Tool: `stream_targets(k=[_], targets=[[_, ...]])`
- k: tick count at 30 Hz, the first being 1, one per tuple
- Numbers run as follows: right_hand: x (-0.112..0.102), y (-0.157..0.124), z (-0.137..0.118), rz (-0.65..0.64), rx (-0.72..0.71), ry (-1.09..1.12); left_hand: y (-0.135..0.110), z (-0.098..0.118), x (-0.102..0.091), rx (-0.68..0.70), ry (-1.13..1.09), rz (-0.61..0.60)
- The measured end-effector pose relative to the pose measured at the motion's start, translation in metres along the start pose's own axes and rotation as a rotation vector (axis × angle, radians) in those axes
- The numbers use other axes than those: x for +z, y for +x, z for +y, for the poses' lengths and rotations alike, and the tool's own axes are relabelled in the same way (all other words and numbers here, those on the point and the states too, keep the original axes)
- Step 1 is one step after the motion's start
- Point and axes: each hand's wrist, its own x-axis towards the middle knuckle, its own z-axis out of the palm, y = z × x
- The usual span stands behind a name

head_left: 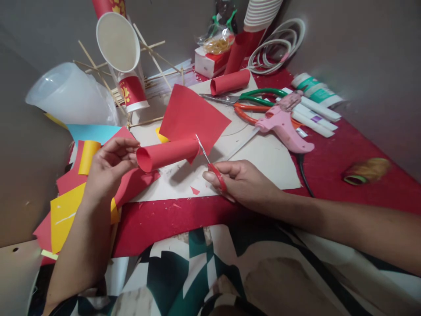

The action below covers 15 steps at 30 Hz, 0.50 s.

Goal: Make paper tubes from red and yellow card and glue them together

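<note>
A rolled red paper tube [169, 154] is held above the white board [263, 162], its open end toward the left. My left hand [115, 160] pinches the tube at that end. My right hand [237, 177] grips small red-handled scissors [221, 176], fingers through the loops. The scissor blades lie at the tube's right end, where the paper edge looks ragged. Behind the tube lies a flat red paper sheet [194, 116]. A tiny red scrap [195, 190] rests on the board below.
A pink glue gun [286, 127] and large green-and-orange-handled shears [253, 98] lie at the right. Paper cups [118, 41] and thin sticks stand at the back left. Yellow paper [67, 213] lies near my left forearm, a thread spool [365, 171] at the far right.
</note>
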Motion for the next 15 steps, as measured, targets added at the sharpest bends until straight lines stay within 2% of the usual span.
stream_targets(k=[2, 4, 11, 15], targets=[[0.0, 0.0, -0.001, -0.006, -0.001, 0.015, 0.002, 0.001, 0.0, 0.022, -0.015, 0.075], [0.0, 0.0, -0.001, -0.019, -0.001, 0.026, 0.002, 0.001, 0.002, -0.002, -0.016, 0.081], [0.0, 0.0, -0.002, -0.019, -0.017, 0.022, -0.004, -0.005, 0.003, -0.129, 0.017, -0.145], [-0.001, 0.0, -0.001, 0.005, -0.029, 0.016, -0.013, -0.006, 0.014, -0.105, -0.064, -0.095]])
